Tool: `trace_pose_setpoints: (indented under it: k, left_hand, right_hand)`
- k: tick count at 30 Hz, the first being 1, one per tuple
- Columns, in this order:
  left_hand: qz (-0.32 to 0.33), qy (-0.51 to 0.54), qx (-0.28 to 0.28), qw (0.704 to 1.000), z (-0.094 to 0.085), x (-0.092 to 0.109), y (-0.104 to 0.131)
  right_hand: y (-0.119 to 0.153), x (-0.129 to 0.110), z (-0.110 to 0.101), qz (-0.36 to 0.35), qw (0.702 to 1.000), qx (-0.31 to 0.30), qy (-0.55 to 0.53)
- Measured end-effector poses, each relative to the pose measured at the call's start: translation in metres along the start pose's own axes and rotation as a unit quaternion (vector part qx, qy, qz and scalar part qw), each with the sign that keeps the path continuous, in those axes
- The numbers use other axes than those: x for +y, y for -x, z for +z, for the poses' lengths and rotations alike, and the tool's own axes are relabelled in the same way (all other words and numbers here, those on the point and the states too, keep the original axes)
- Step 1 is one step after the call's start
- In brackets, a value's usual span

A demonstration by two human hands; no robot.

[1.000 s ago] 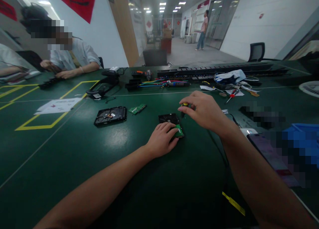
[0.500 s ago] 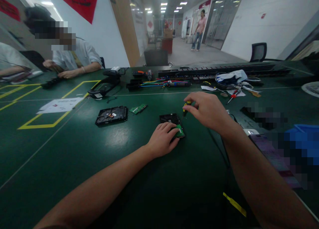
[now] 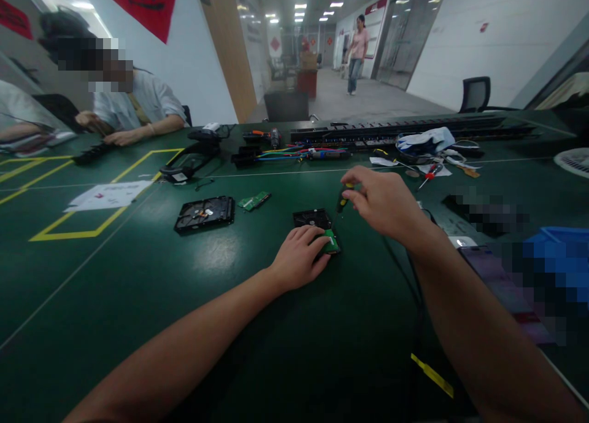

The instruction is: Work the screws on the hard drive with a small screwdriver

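Observation:
A hard drive (image 3: 311, 218) with a green circuit board (image 3: 331, 243) at its near end lies on the dark green table before me. My left hand (image 3: 301, 257) covers part of it, fingers over the top and thumb by its near edge, gripping it. Between the thumb and fingers of my right hand (image 3: 384, 203) is a yellow-and-black screwdriver (image 3: 342, 201). It stands nearly upright, shaft down at the drive's right edge; whether the tip touches a screw is too small to tell. Further left lie a second hard drive (image 3: 205, 215) and a loose green circuit board (image 3: 254, 201).
Beyond the drives are a power drill (image 3: 275, 138), coloured cables (image 3: 280, 155), a red-tipped screwdriver (image 3: 431, 175) and a white-and-blue cloth (image 3: 426, 141). A blue bin (image 3: 559, 242) stands at right. A yellow tie (image 3: 432, 376) lies nearby. A co-worker (image 3: 138, 107) sits at far left.
The screwdriver's handle has turned slightly in my right fingers. My left hand stays on the drive. The view has shifted a little, and a person in the background has walked on.

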State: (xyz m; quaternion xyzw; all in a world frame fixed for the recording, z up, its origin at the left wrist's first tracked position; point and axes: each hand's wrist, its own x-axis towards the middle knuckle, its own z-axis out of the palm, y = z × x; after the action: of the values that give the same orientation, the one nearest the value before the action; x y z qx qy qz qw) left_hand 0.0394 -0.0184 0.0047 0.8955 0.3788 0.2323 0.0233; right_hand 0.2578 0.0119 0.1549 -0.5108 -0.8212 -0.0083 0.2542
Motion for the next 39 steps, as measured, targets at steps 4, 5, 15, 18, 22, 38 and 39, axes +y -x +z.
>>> trace_pose_setpoints:
  k: [4,5,15,18,22,38,39]
  left_hand:
    - [0.000,0.004,0.001,1.000,-0.0007,0.0006,0.0001]
    - [-0.001,0.004,0.003,1.000,-0.0008,0.0007,0.0001]
    - [0.004,0.000,0.007,1.000,-0.0005,0.0009,-0.0001]
    - [0.008,-0.004,0.011,1.000,-0.0008,0.0011,0.0000]
    - [0.008,-0.006,0.012,1.000,-0.0012,0.0015,-0.0002]
    - [0.004,-0.002,0.006,1.000,0.0003,0.0003,0.0002]
    - [0.005,-0.002,0.006,1.000,0.0002,0.0003,0.0002]
  right_hand:
    - [0.0005,0.0017,0.0010,0.004,1.000,0.023,0.013]
    - [0.0005,0.0018,0.0013,0.003,1.000,0.024,0.012]
    - [-0.0011,0.0004,0.0004,-0.013,1.000,0.019,0.008]
    - [-0.0014,0.0027,0.0000,-0.024,0.999,0.018,0.010]
    - [-0.0011,0.0022,0.0007,-0.055,0.998,0.005,-0.012]
    - [-0.0009,0.0007,-0.0003,-0.055,0.998,-0.007,0.002]
    - [-0.0011,0.0009,0.0002,-0.060,0.998,-0.011,-0.002]
